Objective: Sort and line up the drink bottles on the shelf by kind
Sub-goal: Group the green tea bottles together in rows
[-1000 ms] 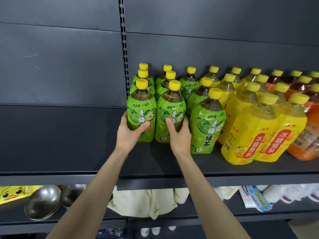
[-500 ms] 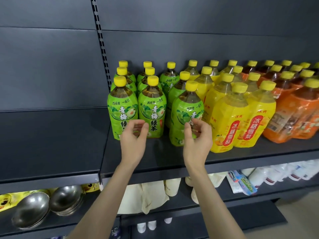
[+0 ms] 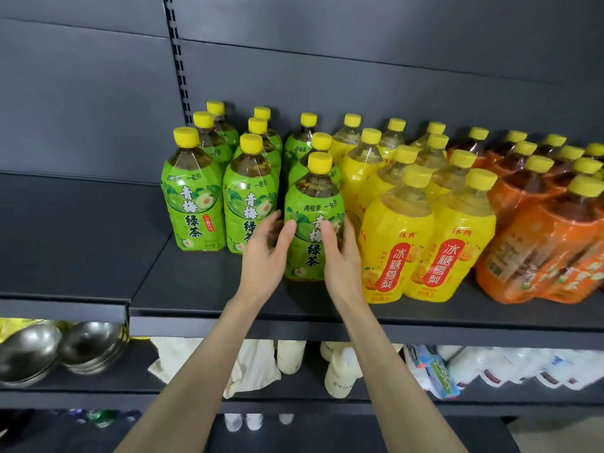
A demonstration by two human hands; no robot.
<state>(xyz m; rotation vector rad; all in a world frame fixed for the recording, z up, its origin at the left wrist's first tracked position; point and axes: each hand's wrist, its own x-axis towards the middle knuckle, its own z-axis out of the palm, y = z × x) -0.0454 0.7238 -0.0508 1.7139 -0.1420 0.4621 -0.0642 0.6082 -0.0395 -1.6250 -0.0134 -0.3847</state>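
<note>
gripping green bottle [image 3: 313,197] at shelf [image 3: 196,282] front between left hand [image 3: 266,256] and right hand [image 3: 340,259], thumbs over label, fingers hidden behind. reads 两瓶量一瓶价, 青梅绿茶. just right, on yellow bottles [image 3: 395,230]: 冰糖雪梨. cannot read orange bottles [image 3: 529,243], cut off at right edge.

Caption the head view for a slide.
Left hand and right hand hold the front green tea bottle beside yellow bottles.

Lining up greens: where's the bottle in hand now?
Head view, centre: bottle stands at the shelf front between left hand and right hand, green bottles left of it, yellow bottles right.
</note>
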